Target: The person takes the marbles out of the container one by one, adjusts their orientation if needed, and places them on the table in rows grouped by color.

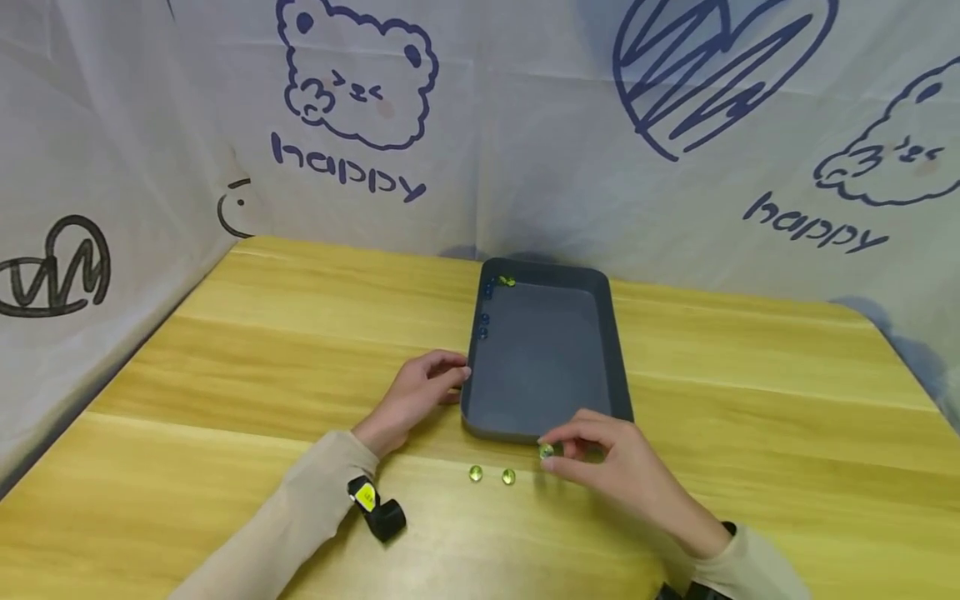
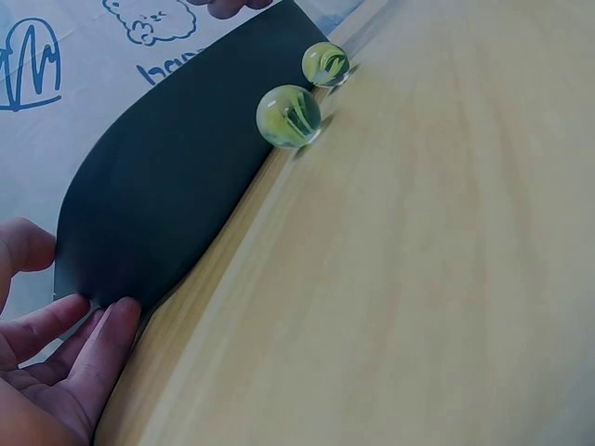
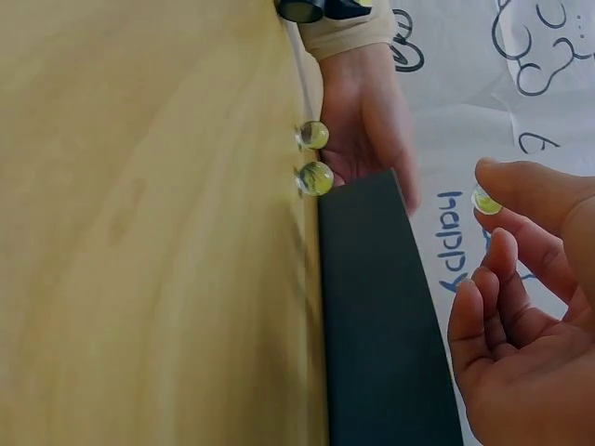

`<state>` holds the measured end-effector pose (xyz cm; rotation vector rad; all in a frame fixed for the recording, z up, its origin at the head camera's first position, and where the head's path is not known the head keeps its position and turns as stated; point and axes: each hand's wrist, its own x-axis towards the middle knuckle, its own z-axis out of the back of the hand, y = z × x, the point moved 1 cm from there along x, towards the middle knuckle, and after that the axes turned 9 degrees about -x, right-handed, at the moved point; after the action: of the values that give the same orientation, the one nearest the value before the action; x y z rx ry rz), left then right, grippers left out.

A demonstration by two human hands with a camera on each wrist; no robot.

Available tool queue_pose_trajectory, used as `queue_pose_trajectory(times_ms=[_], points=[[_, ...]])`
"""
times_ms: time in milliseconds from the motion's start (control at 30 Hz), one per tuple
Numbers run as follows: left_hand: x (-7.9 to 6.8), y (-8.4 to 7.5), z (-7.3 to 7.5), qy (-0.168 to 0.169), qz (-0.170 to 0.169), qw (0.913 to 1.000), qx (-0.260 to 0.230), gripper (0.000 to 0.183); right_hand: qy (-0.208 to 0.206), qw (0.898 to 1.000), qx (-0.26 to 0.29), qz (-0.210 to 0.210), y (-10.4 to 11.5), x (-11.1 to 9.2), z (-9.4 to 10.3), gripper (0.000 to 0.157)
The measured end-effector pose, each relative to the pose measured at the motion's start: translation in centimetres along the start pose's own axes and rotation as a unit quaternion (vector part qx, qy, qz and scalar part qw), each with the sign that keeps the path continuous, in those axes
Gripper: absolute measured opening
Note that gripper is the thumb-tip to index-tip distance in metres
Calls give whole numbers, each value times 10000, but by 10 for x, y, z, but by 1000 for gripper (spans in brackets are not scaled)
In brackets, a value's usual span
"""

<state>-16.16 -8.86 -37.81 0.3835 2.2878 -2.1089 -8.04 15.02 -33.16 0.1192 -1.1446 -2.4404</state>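
My right hand (image 1: 611,458) pinches a clear marble with green inside (image 1: 547,451) between thumb and index finger, just off the near edge of a dark grey tray (image 1: 540,358). In the right wrist view the same marble (image 3: 485,200) shows between the fingertips, the other fingers loosely bent. The left hand (image 1: 420,392) rests its fingertips against the tray's left side; in the left wrist view these fingers (image 2: 112,334) touch the outer wall near a corner. Two more green marbles, a left one (image 1: 476,473) and a right one (image 1: 508,477), lie on the table before the tray.
Inside the tray, several blue marbles (image 1: 484,320) lie along the left wall and yellow-green marbles (image 1: 507,282) sit in the far left corner. The wooden table (image 1: 300,333) runs back to a white cloth (image 1: 525,167) with drawings. A camera is strapped to each wrist.
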Motion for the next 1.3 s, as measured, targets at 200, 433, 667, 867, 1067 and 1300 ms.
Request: queue_pose_trajectory(times_ms=[200, 433, 667, 867, 1067, 1300], points=[[1, -1, 0, -30, 17, 10000, 26, 30, -29, 10000, 49, -46, 0, 0, -3, 19], [0, -1, -1, -23, 14, 10000, 48, 30, -12, 9997, -228, -70, 1, -5, -8, 18], [1, 0, 1, -9, -40, 10000, 33, 30, -142, 9982, -542, 227, 3, -10, -14, 14], [0, 2, 0, 17, 1, 10000, 26, 30, -241, 9956, -814, 397, 4, -15, -19, 12], [1, 2, 1, 30, -9, 10000, 22, 30, -134, 9951, -813, 551, 5, -15, -20, 12], [1, 3, 1, 57, -3, 10000, 12, 31, 493, 9982, -343, -48, 4, -16, -16, 21]])
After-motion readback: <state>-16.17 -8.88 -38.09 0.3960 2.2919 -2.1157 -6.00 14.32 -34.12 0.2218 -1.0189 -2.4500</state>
